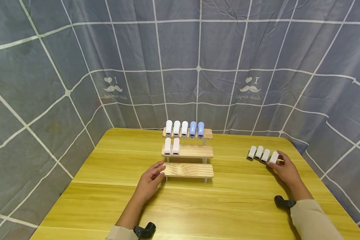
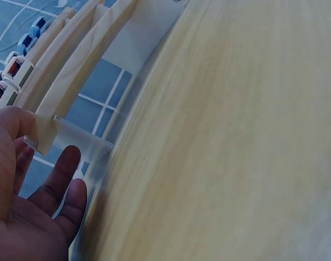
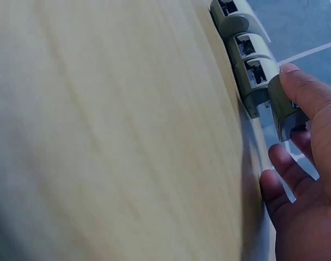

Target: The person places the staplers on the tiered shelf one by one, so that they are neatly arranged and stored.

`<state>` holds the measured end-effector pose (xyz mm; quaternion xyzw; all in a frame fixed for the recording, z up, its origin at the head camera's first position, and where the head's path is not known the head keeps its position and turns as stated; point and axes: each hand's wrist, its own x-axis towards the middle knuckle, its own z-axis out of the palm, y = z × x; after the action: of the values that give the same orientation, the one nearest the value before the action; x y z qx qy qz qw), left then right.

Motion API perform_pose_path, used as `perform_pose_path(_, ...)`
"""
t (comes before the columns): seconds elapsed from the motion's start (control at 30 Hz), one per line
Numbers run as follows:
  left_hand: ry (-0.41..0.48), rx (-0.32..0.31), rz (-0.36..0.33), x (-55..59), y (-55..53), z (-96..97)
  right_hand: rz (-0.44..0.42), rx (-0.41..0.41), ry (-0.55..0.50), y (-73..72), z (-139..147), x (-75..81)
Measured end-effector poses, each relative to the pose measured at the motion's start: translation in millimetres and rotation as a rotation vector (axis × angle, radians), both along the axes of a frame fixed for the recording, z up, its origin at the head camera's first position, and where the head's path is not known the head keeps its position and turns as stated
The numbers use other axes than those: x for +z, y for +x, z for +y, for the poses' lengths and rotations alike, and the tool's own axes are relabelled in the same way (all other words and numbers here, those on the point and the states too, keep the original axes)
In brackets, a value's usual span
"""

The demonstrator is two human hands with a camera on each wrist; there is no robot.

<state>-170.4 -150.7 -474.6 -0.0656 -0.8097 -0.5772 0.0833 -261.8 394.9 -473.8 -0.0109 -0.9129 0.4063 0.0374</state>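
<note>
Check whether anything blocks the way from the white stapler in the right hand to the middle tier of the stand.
Three white staplers stand beside the held stapler on the side toward the middle tier, so a low sideways move might bump them. Beyond them, nothing visible blocks the way.

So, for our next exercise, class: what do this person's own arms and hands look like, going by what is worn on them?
The left hand and right hand are gloveless. The left sleeve and right sleeve are plain beige. By each cuff is a rounded, black wrist device, a left one and a right one. No cables or readable markings show on them.
</note>
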Motion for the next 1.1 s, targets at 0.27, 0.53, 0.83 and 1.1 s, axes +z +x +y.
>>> perform_pose_path(0.27,-0.003,0.004,-0.005,1.3,0.7,0.1,0.042,0.027,-0.026,9.7,-10,11.2)
perform_pose_path(0.53,0.021,-0.002,0.008,1.3,0.3,1.2,0.124,0.058,-0.005,12.5,-22,21.3)
perform_pose_path(0.83,0.026,-0.007,0.009,2.5,1.8,0.4,0.224,0.082,0.004,14.0,-44,38.7)
perform_pose_path(1.1,0.018,-0.007,-0.009,2.2,1.7,0.1,0.273,0.139,-0.033,16.3,-65,52.6)
